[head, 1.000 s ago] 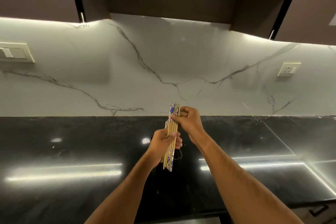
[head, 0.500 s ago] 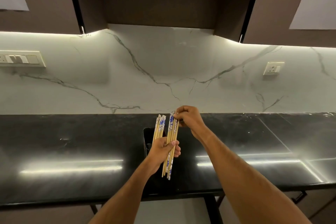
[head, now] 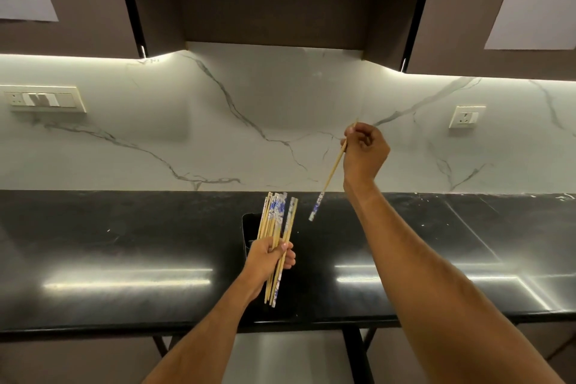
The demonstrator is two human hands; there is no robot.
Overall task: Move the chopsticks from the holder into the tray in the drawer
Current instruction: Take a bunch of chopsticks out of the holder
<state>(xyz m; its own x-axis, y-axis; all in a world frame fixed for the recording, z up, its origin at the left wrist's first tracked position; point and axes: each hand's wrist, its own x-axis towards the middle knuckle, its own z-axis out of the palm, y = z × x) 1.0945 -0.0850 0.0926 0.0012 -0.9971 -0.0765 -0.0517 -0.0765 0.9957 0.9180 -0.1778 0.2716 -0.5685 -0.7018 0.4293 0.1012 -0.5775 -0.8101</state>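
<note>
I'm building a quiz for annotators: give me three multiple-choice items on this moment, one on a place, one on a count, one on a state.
1. Where is the black holder?
A. on the dark countertop
B. on the floor
C. in the cabinet

2. How many chopsticks does the right hand hold?
A. none
B. one
C. a bundle

3. What is the left hand doing?
A. lying flat
B. hanging idle
C. gripping the chopstick bundle

Answers:
1 A, it stands behind the bundle on the counter.
2 B, a single chopstick is pinched near its plain end.
3 C, the fingers curl round the sticks.
</note>
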